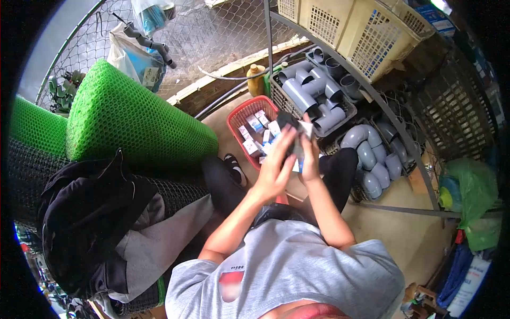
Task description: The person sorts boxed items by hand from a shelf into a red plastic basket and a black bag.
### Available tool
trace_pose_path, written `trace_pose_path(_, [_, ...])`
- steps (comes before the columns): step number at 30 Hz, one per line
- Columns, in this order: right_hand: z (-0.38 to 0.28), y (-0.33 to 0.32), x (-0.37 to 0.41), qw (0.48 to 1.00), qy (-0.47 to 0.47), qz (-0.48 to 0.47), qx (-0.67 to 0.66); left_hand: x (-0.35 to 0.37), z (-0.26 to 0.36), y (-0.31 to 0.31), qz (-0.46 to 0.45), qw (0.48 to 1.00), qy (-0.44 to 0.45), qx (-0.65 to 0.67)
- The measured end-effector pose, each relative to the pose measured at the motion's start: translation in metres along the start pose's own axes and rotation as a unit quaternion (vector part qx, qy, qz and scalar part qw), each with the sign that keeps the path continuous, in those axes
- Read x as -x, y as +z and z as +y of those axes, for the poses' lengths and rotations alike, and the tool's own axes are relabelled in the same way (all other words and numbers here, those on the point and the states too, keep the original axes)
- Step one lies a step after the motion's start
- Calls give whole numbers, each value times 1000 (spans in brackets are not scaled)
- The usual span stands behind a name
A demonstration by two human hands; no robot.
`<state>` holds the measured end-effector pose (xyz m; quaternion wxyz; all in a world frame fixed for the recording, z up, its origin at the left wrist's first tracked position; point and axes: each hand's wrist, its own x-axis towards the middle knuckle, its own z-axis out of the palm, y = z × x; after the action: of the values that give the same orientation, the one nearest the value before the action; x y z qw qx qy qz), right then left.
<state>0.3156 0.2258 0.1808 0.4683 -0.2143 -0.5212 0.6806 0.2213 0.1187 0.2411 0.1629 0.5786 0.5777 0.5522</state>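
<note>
Red plastic basket [236, 119] sits on the floor in front of a person who is sitting down. Little white boxes [255, 125] lie in a heap inside it.

Both hands are up, just over the near edge of the red basket. The left hand [276, 167] and the right hand [310, 162] are pressed close together with a small box [304, 129] between them. The fingers of both hands are curled around it. This small box is white and dark, and it is up in the air, not in the heap. I cannot tell if its flap is open.

To the right of the red basket is a dark crate [348, 112] full of grey pipe bends [313, 90]. More grey bends [372, 159] are piled nearer to the person, on the same side.

Just behind the red basket stands a yellow bottle [256, 80], close to a low brick wall.

To the left of the red basket lies a big roll of green mesh [133, 117]. A black jacket [90, 212] is dropped on dark netting next to the roll.

High up behind the red basket and to its right are cream crates [361, 26].
</note>
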Motion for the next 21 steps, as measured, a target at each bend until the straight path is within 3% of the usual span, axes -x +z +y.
trace_pose_path(1, [7, -10, -3, 999, -39, 14, 21, 5, 8, -3, -34, 999, 10, 23])
trace_pose_path(4, [-15, -17, -3, 998, 4, 45, -32, 13, 16, -26, -90, 994, -6, 57])
trace_pose_path(5, [-22, -20, -4, 995, -82, 10, 55, 11, 11, -36, -44, 997, -5, 62])
trace_pose_path(6, [-33, -17, -3, 995, -92, -29, 30, 7, 9, -44, 3, 998, -6, 67])
trace_pose_path(8, [-44, -14, 6, 997, -29, -71, 20, -5, 17, -55, 90, 986, -40, 137])
trace_pose_path(9, [-49, -12, 9, 994, -20, -99, 34, -18, 30, -58, 91, 986, -28, 140])
trace_pose_path(10, [-53, -8, 14, 993, -7, -113, 30, -28, 31, -65, 26, 990, 10, 136])
trace_pose_path(12, [-54, 7, 12, 986, -103, -120, 57, -38, 24, -60, -88, 991, 88, 39])
trace_pose_path(14, [-57, 5, 17, 987, -93, -117, 54, -43, 3, -49, -47, 995, 89, 29])
trace_pose_path(17, [-58, 7, 29, 993, -10, -114, -13, -52, -17, -53, -25, 1000, 8, 14])
trace_pose_path(18, [-59, 7, 33, 993, 7, -110, -35, -51, -24, -58, -45, 997, -33, -53])
trace_pose_path(20, [-66, 13, 32, 996, -6, -86, -30, -44, -30, -50, 77, 993, -60, 62])
trace_pose_path(21, [-63, 10, 31, 996, -6, -83, -31, -42, -18, -52, 95, 982, -96, 132])
